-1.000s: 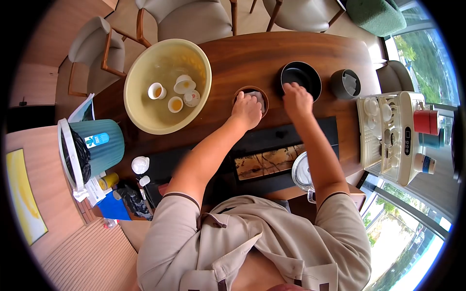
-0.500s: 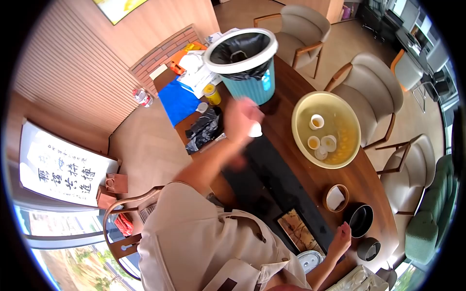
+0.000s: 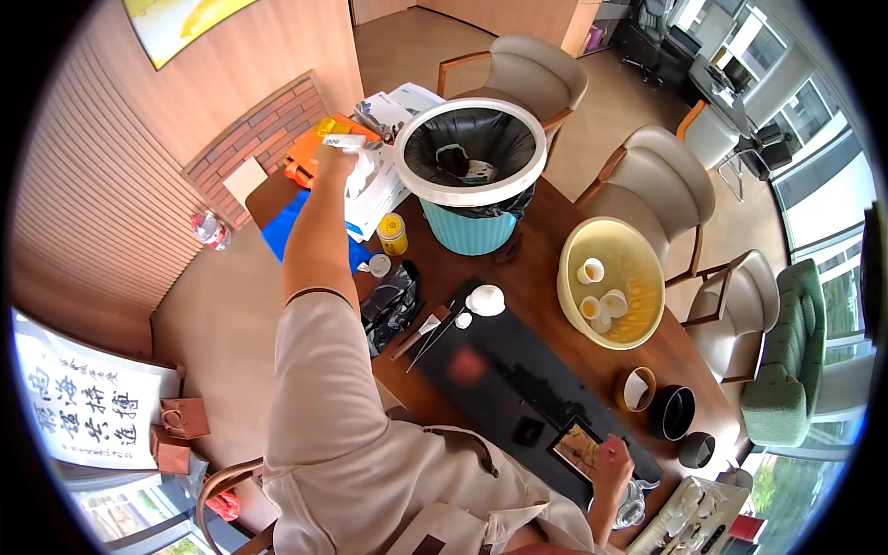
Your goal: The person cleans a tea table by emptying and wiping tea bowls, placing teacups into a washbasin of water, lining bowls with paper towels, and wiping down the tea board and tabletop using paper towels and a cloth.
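Observation:
My left hand (image 3: 337, 165) reaches out to the far left end of the table. Its fingers seem closed on a white packet (image 3: 345, 141) with dark print, though the hand hides most of the grip. Crumpled white tissue or wrapping (image 3: 364, 174) lies right beside it. My right hand (image 3: 611, 465) hovers with curled fingers above the near edge of the black tea mat (image 3: 532, 379), by a framed brown panel (image 3: 577, 448). What it may hold is too small to make out. Close to its wrist stands a clear glass vessel (image 3: 632, 507).
A blue bin (image 3: 470, 225) with a black liner stands on the table. Right of it, a yellow basin (image 3: 565, 296) holds several small cups. A white rounded object (image 3: 486, 300), black plastic bag (image 3: 389, 305), yellow can (image 3: 392, 235), dark bowls (image 3: 672, 413) and tray (image 3: 731, 490) lie around.
My left hand has moved from above the mat to the papers at the far left. The white rounded object near it earlier now rests on the mat. My right hand has shifted away from the bowls.

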Demonstrator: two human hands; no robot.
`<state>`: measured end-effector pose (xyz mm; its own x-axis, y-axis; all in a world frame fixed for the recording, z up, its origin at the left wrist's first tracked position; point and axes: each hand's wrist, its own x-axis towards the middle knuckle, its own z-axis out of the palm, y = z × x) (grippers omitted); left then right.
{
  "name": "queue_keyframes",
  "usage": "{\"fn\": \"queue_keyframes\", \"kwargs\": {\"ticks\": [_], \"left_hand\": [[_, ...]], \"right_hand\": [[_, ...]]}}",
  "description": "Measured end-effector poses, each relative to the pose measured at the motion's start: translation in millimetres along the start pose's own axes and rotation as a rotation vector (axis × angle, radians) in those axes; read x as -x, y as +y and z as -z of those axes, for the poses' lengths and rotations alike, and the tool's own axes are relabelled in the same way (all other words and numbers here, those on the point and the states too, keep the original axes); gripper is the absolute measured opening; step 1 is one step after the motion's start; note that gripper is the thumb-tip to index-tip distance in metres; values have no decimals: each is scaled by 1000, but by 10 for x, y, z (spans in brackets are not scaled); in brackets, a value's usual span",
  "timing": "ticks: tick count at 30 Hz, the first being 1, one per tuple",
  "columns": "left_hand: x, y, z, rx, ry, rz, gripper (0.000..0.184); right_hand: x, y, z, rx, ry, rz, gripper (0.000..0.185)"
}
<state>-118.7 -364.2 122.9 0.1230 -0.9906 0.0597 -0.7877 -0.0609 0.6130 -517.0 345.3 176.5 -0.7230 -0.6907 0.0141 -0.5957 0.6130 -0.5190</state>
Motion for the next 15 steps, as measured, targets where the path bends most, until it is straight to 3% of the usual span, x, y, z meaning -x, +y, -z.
{"fn": "queue_keyframes", "kwargs": {"ticks": [2, 4, 7, 9, 10, 11, 13, 14, 15], "left_hand": [[36, 163, 35, -23, 0, 12, 43], [81, 331, 139, 167, 129, -323, 37], [148, 632, 410, 247, 102, -290, 39], [207, 819, 567, 93, 279, -459, 39], [76, 835, 599, 77, 457, -492, 35], [134, 1005, 690, 251, 727, -501, 33], [1070, 1729, 1154, 1082, 499, -425, 23], [1457, 2011, 1210, 1262, 347, -534, 17], [1999, 2303, 1168, 1357, 155, -503, 15]], "right_hand": [[89, -100, -41, 56, -19, -120, 19], [123, -146, -168, 111, 51, -89, 20], [169, -57, -214, 16, -16, -92, 22], [176, -206, -225, 32, -43, -100, 22], [167, -276, -189, 60, -65, -95, 22], [176, -339, -184, 39, -40, -87, 21], [194, -208, -220, 25, -34, -95, 21], [178, -280, -183, -32, -11, -60, 19], [171, -256, -198, -131, -8, -84, 20]]}}
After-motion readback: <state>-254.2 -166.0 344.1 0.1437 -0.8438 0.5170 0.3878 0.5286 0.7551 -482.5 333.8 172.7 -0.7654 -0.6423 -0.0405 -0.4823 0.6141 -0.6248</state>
